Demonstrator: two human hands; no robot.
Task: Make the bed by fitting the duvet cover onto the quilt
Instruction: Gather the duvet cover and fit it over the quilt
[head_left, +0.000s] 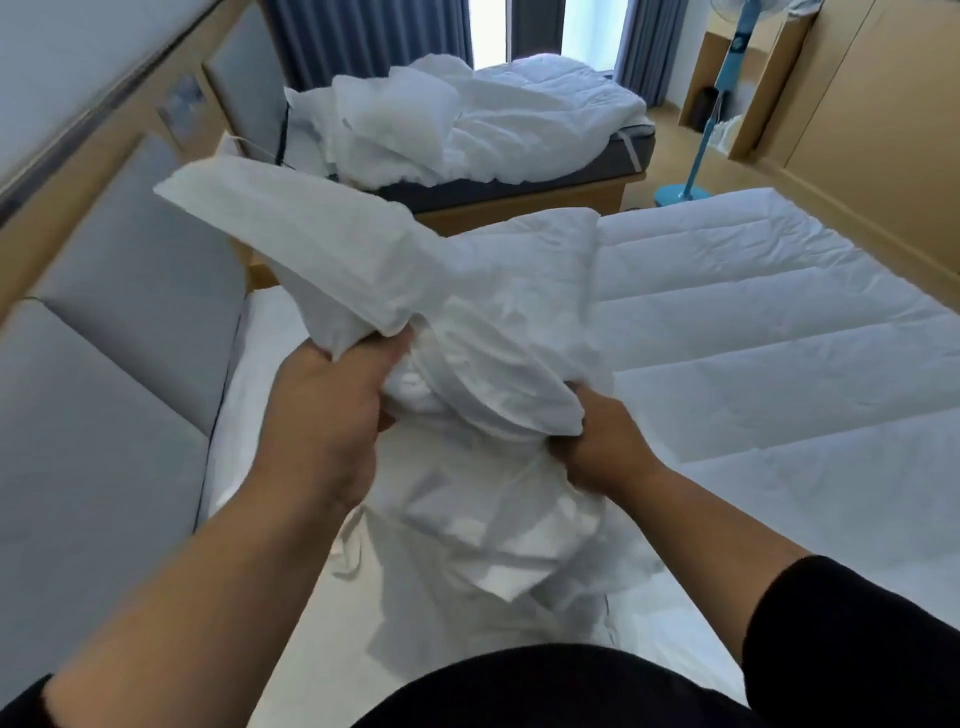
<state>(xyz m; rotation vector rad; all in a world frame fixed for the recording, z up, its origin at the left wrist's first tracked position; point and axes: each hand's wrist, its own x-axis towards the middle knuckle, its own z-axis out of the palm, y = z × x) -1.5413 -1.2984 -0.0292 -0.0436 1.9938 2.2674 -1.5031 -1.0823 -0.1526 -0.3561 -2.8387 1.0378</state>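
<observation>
A white duvet cover (467, 322) is bunched up in front of me over the near bed. My left hand (332, 410) grips a gathered fold of it at the left, and a long flap rises from there toward the upper left. My right hand (602, 441) grips another bunch of the same cover lower right. More of the cover hangs crumpled below my hands. The white quilt (769, 332), stitched in wide channels, lies flat across the bed to the right, its near corner hidden under the bunched cover.
A grey padded headboard (119, 374) runs along the left. A second bed (467, 130) with piled white bedding stands further back. A blue standing fan (701, 130) is on the floor at the back right, beside wooden wall panels (857, 130). Blue curtains (363, 36) hang behind.
</observation>
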